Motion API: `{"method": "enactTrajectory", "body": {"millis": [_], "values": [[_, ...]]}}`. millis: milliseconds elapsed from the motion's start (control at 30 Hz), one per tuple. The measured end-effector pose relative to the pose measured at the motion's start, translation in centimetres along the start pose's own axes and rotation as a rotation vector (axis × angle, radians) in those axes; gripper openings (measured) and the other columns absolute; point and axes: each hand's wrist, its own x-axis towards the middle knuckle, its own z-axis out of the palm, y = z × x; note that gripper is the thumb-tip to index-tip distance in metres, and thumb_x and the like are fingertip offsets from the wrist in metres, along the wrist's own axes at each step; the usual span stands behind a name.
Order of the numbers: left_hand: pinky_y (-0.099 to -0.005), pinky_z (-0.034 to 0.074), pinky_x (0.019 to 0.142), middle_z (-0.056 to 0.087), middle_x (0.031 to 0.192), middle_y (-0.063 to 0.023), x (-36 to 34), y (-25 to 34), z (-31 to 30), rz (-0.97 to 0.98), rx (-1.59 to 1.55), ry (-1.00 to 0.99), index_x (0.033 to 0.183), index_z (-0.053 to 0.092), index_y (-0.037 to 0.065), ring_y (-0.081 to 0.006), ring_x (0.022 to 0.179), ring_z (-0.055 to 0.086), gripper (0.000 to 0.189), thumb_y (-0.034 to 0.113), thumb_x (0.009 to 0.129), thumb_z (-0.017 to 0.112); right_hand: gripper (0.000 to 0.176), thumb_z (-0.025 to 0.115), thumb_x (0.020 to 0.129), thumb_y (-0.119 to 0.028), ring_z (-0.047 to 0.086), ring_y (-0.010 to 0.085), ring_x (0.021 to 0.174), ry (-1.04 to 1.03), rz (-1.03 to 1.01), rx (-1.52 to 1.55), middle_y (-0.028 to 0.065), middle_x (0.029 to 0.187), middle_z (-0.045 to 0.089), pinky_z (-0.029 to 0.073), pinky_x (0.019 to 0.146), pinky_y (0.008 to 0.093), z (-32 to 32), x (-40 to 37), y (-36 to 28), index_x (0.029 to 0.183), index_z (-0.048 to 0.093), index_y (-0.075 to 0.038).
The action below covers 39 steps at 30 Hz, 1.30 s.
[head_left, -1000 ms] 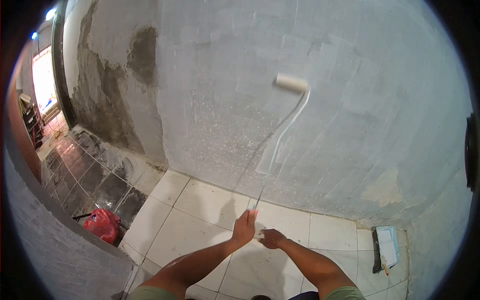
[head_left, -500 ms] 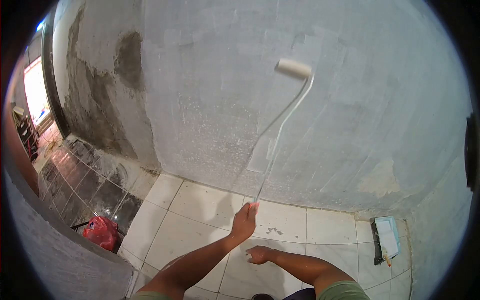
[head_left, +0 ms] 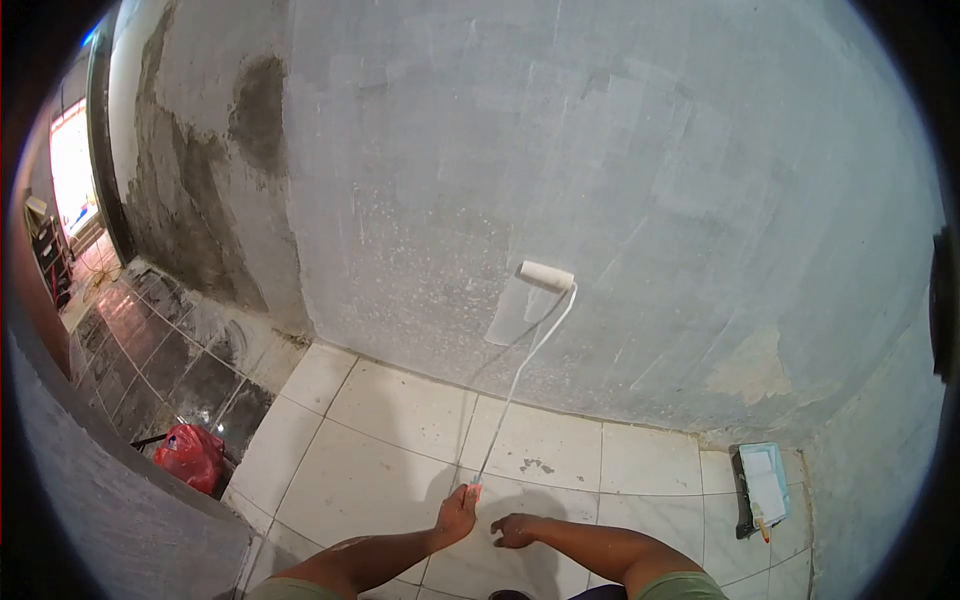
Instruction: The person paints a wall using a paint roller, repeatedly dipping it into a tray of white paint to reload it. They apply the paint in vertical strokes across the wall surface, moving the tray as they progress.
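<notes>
Paint roller point(head_left: 547, 275): a cream-white cylinder on a long, thin, bent white rod, ending in a reddish handle point(head_left: 474, 490); the cylinder lies nearly level, its right end slightly lower.
Roller position: cylinder at the grey wall point(head_left: 700, 150), above the wall's lower edge and just over a pale, sharp-edged patch point(head_left: 505, 322); the rod slants down and left over the floor's back edge.
Roller shadow: a dark line running down and left from the cylinder across the wall.
Change from half a second earlier: the cylinder sits clearly lower on the wall, and the left hand lies lower and closer to the body; the paint tray point(head_left: 765, 490) keeps its place on the floor.
Left hand point(head_left: 457, 514): grip closed round the handle, forearm reaching forward and inward from the near edge.
Right hand point(head_left: 513, 531): grip half open, fingers loosely bent, held just beside the left hand over the white-tiled floor point(head_left: 650, 455).
Paint tray: pale blue with white inside, at the floor's back right corner; a brush point(head_left: 764, 527) with an orange-red handle tip rests at its near end.
Red bag point(head_left: 190, 457): on the dark tiles point(head_left: 165, 365), beyond the white floor's left edge.
</notes>
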Motion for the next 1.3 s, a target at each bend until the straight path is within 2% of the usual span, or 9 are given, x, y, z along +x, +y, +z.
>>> {"method": "enactTrajectory", "body": {"millis": [100,167,333,400,533,600,767,900,1300], "values": [[-0.0381,0.047,0.061,0.051,0.068,-0.0055,-0.6,-1.2,1.2,-0.126,-0.116,-0.032,0.09,0.055,0.005,-0.0176,0.065,0.056,0.035,0.033,0.107,0.042,0.056,0.059,0.093,-0.045,0.057,0.0392,0.122,0.076,0.039,-0.002,0.0211,0.128,0.063,0.044,0.104,0.0472,-0.9,0.3,1.6,0.135,0.055,-0.007],[-0.0345,0.044,0.057,0.048,0.066,-0.0044,2.0,1.1,1.0,0.24,-0.108,0.177,0.089,0.055,0.005,-0.0135,0.06,0.051,0.036,0.032,0.108,0.041,0.056,0.058,0.094,-0.045,0.057,0.0393,0.122,0.206,0.088,0.019,0.0214,0.129,0.062,0.044,0.104,0.0472,-1.6,0.5,2.2,0.134,0.056,-0.007],[-0.0294,0.041,0.055,0.044,0.068,-0.001,6.5,7.3,-3.5,0.113,-0.111,0.119,0.087,0.053,0.005,-0.0082,0.06,0.043,0.037,0.032,0.109,0.039,0.053,0.061,0.09,-0.039,0.061,0.0387,0.115,0.317,0.035,0.148,0.0225,0.117,0.067,0.047,0.1,0.0463,-2.9,0.8,1.1,0.128,0.059,-0.003],[-0.0405,0.047,0.064,0.057,0.072,-0.0171,5.5,5.3,-4.1,-0.092,-0.194,0.004,0.094,0.058,0.002,-0.0301,0.066,0.058,0.036,0.032,0.106,0.043,0.053,0.062,0.09,-0.039,0.061,0.0389,0.114,0.289,0.024,0.182,0.0225,0.115,0.068,0.048,0.099,0.0463,-2.9,0.4,0.7,0.128,0.059,-0.003],[-0.0398,0.048,0.063,0.056,0.069,-0.0163,-0.7,-0.3,-3.6,-0.033,-0.103,0.047,0.094,0.056,0.002,-0.0284,0.063,0.059,0.041,0.038,0.107,0.041,0.051,0.063,0.089,-0.035,0.064,0.036,0.104,0.318,-0.009,0.271,0.0211,0.107,0.069,0.051,0.091,0.0435,-3.5,-0.7,0.3,0.128,0.058,-0.003],[-0.0316,0.048,0.053,0.049,0.067,-0.0016,-4.1,-3.1,-3.1,-0.266,-0.128,-0.127,0.097,0.051,0.007,-0.0122,0.056,0.051,0.034,0.036,0.108,0.039,0.048,0.062,0.09,-0.033,0.066,0.0332,0.098,0.324,-0.034,0.341,0.0195,0.104,0.069,0.052,0.087,0.0417,-3.4,-1.4,-0.8,0.128,0.058,-0.003],[-0.0332,0.051,0.055,0.052,0.068,-0.0041,-10.3,0.5,-2.5,-0.652,-0.296,-0.283,0.101,0.053,0.005,-0.0152,0.057,0.056,0.05,0.052,0.105,0.038,0.042,0.063,0.089,-0.028,0.063,0.0232,0.109,0.019,0.02,1.116,0.0111,0.115,0.065,0.052,0.09,0.0389,-0.3,-1.2,-5.3,0.122,0.055,-0.004],[-0.0374,0.052,0.058,0.062,0.071,-0.014,-11.6,0.5,-2.3,-0.642,-0.147,-0.233,0.107,0.059,0.002,-0.0212,0.058,0.064,0.065,0.062,0.102,0.035,0.045,0.06,0.093,-0.03,0.059,0.0221,0.116,0.007,0.046,1.293,0.0109,0.124,0.059,0.049,0.096,0.0394,1.5,-2.2,-8.3,0.127,0.048,-0.004],[-0.0444,0.049,0.075,0.059,0.088,-0.0196,-10.8,11.6,-5.7,-0.591,-0.416,-0.38,0.112,0.048,-0.001,-0.0314,0.08,0.061,0.035,0.031,0.105,0.036,0.035,0.049,0.104,-0.02,0.059,0.018,0.109,0.239,-0.198,1.765,0.0086,0.117,0.06,0.048,0.095,0.034,-0.6,-10.6,-11.5,0.133,0.048,0.0]]}}
